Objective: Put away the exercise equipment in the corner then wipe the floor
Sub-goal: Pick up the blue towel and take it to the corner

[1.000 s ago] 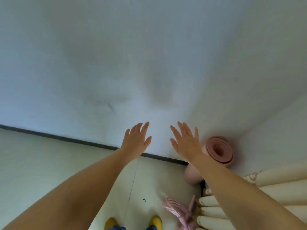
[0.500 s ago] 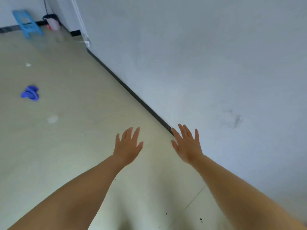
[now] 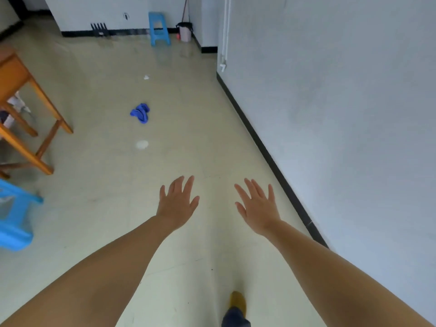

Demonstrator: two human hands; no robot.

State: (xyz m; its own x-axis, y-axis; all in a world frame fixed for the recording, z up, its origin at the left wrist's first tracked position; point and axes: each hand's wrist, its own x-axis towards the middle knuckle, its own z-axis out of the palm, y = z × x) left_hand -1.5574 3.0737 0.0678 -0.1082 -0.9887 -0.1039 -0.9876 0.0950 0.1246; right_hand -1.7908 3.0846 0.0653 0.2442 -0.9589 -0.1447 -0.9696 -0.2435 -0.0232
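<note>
Two bare hands reach out over the floor [image 3: 113, 208], neither holding anything; the step in hand looks to be fetching the blue cloth [image 3: 140, 112], which lies crumpled on the floor well ahead and to the left, apart from the wall [image 3: 342, 114]; to do it well, walk straight to it, stoop, and gather the whole bundle in one hand so no corner drags, then start on the pale spot [image 3: 142, 144] just this side of it; the left hand [image 3: 177, 204] and the right hand [image 3: 258, 206] are palm-down with fingers spread, each grip released; no exercise equipment is in view.
</note>
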